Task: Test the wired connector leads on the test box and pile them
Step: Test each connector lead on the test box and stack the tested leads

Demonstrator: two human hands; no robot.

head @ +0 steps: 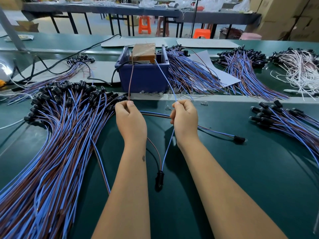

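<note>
My left hand (129, 118) pinches the brown wire (130, 80) of one lead and my right hand (184, 118) pinches its blue wire (165, 76). Both wire ends reach up to the test box (144, 53), a brown tape-wrapped box standing in a blue bin (145, 76). The lead's black connector (159, 181) hangs between my forearms, just above the green table. Another single lead (239, 139) lies on the table to the right of my right hand.
A large heap of blue-and-brown leads (57, 135) covers the left of the green table (259, 178). Smaller piles lie at the right (284, 119) and behind the bin (193, 75). White-wired leads (300, 69) sit far right. Black cables (51, 66) run at back left.
</note>
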